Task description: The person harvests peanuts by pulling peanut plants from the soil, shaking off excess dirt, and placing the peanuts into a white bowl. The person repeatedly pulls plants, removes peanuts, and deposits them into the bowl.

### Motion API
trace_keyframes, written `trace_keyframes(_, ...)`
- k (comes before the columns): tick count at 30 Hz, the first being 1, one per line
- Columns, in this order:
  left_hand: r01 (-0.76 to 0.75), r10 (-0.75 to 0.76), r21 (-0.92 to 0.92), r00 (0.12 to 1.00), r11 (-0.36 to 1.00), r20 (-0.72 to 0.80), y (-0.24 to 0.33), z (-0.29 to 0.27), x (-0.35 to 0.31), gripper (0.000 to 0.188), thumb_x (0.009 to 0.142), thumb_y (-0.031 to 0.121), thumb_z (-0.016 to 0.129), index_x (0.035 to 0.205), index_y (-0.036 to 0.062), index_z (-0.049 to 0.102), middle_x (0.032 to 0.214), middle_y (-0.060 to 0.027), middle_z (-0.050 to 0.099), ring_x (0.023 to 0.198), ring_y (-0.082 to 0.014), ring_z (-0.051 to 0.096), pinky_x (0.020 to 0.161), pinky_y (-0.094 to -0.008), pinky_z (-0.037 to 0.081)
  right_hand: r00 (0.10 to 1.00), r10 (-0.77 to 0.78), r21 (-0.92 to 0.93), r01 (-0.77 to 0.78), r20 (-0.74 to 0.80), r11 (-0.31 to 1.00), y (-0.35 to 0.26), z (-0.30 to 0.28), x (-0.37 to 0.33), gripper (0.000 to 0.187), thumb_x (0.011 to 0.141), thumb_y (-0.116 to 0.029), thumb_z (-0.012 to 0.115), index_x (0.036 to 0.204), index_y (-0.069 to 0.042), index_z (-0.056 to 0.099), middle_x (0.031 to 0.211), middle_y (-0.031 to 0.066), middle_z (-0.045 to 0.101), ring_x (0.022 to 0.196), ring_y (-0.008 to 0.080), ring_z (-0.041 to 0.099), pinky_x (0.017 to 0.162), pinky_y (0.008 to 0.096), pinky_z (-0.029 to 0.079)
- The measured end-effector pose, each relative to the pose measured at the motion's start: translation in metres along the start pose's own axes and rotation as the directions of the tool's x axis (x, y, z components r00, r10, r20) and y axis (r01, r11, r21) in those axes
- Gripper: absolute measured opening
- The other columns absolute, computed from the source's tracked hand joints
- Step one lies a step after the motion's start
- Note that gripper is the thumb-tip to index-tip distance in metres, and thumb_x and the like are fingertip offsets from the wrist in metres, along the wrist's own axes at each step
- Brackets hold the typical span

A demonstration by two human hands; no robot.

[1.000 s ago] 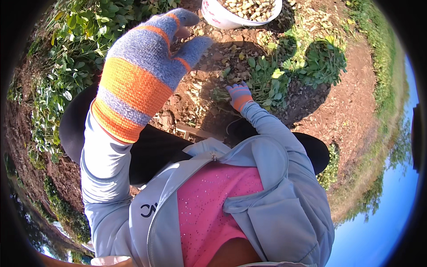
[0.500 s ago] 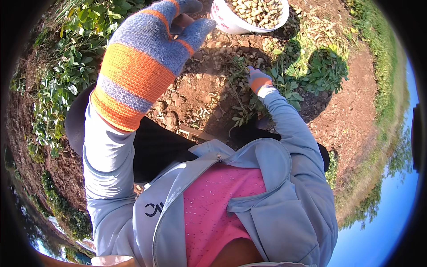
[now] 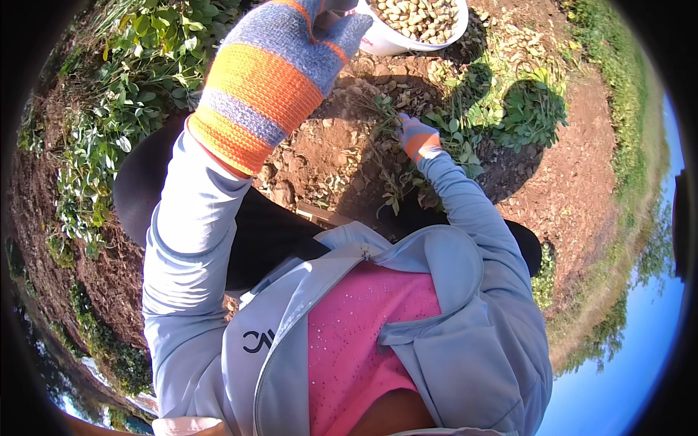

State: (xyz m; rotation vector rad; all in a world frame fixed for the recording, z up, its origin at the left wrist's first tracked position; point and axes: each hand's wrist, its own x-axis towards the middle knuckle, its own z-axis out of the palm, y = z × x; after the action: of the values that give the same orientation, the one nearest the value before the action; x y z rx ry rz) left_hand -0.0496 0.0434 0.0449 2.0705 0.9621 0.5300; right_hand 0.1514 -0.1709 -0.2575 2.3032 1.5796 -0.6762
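My left hand [image 3: 283, 54], in a grey and orange striped knit glove, is raised close to the left rim of a white bucket [image 3: 378, 42] heaped with peanuts [image 3: 420, 20]. Its fingers are curled and partly cut off by the top edge, so whatever they hold is hidden. Lower and to the right, my right hand [image 3: 418, 138] wears a matching glove. It is closed around the stems of an uprooted peanut plant [image 3: 382, 109], whose stems and leaves hang over the soil between my knees.
More leafy pulled plants [image 3: 534, 112] lie to the right of my right hand. Green rows [image 3: 109, 138] grow along the left. Loose peanuts [image 3: 520, 47] and dry leaves are scattered on the soil near the bucket. A small piece of wood [image 3: 320, 215] lies by my left leg.
My left hand has moved right and slightly up, nearer the bucket. My right hand has shifted a little left, still gripping the plant.
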Motion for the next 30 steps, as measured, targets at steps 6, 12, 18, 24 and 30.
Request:
trace_keyframes(6,-0.210,0.206,0.031,0.974,0.977,0.093,-0.043,0.027,0.002,0.024,0.083,0.020,0.061,0.102,0.0045,0.061,0.084,-0.0118,0.065,0.078,-0.0182,0.064,0.069,-0.0258,0.049,0.994,0.034,-0.022,-0.032,0.107,0.999,0.009,-0.050,0.009,0.048,0.084,-0.034,0.052,0.123,-0.006,0.045,0.096,0.0145,0.063,0.087,0.0336,0.059,0.072,0.0416,0.046)
trace_keyframes(12,-0.110,0.039,0.197,0.942,0.974,0.335,-0.055,0.054,-0.009,0.034,0.083,0.035,0.058,0.097,0.0050,0.062,0.077,-0.0118,0.065,0.068,-0.0258,0.062,0.064,-0.0329,0.049,0.994,-0.058,0.315,0.027,0.089,0.949,0.036,-0.117,-0.023,0.043,0.075,-0.040,0.061,0.085,0.002,0.062,0.077,0.0228,0.061,0.078,0.0353,0.059,0.070,0.0417,0.046)
trace_keyframes(18,-0.049,-0.021,0.078,0.700,0.996,0.714,-0.073,0.117,-0.042,0.068,0.086,0.060,0.035,0.087,-0.0021,0.062,0.083,-0.0217,0.062,0.077,-0.0330,0.061,0.070,-0.0385,0.047,0.982,-0.138,0.758,-0.010,0.132,0.652,0.047,-0.138,-0.039,0.029,0.081,-0.030,0.059,0.095,-0.004,0.062,0.081,0.0147,0.062,0.061,0.0273,0.056,0.060,0.0365,0.044)
trace_keyframes(24,0.817,-0.218,-0.572,0.573,0.074,0.790,-0.109,0.161,-0.057,0.089,0.074,0.071,0.045,0.126,-0.0006,0.035,0.124,-0.0208,0.044,0.112,-0.0325,0.045,0.088,-0.0486,0.040,0.967,-0.245,0.627,0.149,0.069,0.764,0.023,-0.152,-0.055,0.029,0.086,-0.020,0.052,0.111,-0.005,0.057,0.087,0.0200,0.060,0.069,0.0263,0.056,0.063,0.0357,0.044)
trace_keyframes(30,0.752,-0.028,-0.647,0.649,-0.125,0.760,-0.086,0.153,-0.049,0.043,0.090,0.036,0.050,0.124,0.0096,0.045,0.113,-0.0078,0.056,0.101,-0.0218,0.054,0.087,-0.0410,0.042,0.965,-0.246,0.825,0.065,0.091,0.562,-0.008,-0.156,-0.086,0.032,0.092,-0.026,0.049,0.108,0.001,0.055,0.098,0.0064,0.060,0.088,0.0112,0.054,0.079,0.0261,0.043)
